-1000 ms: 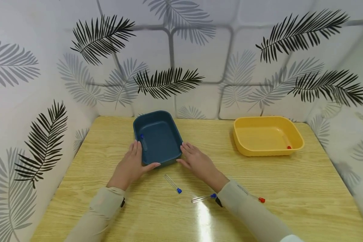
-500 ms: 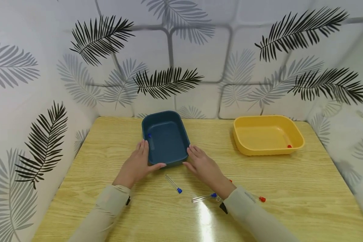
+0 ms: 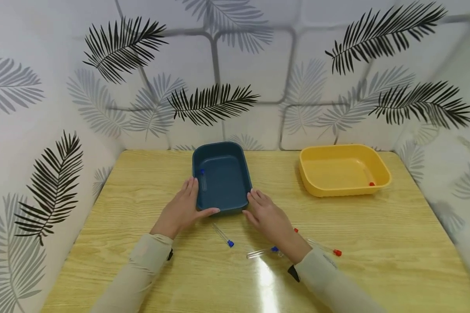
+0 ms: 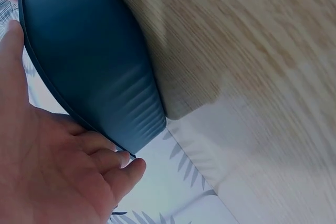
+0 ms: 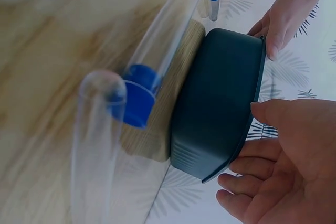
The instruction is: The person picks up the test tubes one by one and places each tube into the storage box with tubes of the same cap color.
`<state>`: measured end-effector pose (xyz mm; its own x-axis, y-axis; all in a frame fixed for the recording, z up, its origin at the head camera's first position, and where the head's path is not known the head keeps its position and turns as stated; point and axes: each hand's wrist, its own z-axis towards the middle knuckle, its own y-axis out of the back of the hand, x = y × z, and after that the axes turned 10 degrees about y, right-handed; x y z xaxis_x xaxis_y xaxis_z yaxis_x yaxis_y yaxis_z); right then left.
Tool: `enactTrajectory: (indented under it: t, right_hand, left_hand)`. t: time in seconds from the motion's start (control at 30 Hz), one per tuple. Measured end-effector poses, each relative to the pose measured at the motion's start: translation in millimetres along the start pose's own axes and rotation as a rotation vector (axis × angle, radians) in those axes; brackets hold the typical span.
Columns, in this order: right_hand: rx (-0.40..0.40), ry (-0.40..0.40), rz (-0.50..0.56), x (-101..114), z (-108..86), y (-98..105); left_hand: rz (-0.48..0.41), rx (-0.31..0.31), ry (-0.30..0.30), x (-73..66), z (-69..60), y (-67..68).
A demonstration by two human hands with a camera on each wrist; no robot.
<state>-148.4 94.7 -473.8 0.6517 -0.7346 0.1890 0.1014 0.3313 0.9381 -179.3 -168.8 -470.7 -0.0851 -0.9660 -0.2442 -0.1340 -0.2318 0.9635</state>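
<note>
A dark blue tray (image 3: pixel 227 182) lies on the table near the back wall, with a blue-capped clear tube (image 3: pixel 204 180) inside along its left side. My left hand (image 3: pixel 180 208) touches its left side and near left corner, fingers extended and thumb along the near edge. At the near right corner, my right hand (image 3: pixel 270 219) rests its fingers against the side, thumb by the front. Both wrist views show fingers and thumb at the tray's rim. In front of the tray lies a blue-capped tube (image 3: pixel 223 235); another blue-capped tube (image 3: pixel 258 253) is close to the right wrist.
A yellow tray (image 3: pixel 307 188) stands at the back right with a red-capped tube (image 3: pixel 371 184) in it. A red-capped tube (image 3: pixel 325 246) lies beyond the right forearm. Another red cap (image 3: pixel 296 230) shows beside that forearm, its tube mostly hidden. A patterned wall closes the back.
The blue tray has slid right across the table, both hands moving along with it. The tube inside has travelled with the tray. The view has tilted slightly.
</note>
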Motion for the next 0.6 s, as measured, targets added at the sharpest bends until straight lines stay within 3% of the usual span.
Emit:
enactTrajectory:
  t: [0.6]
  right_hand:
    - [-0.07,-0.065,0.013,8,-29.6,2]
  left_hand:
    - [-0.023,0.049,-0.04,-16.7,2.1,-3.1]
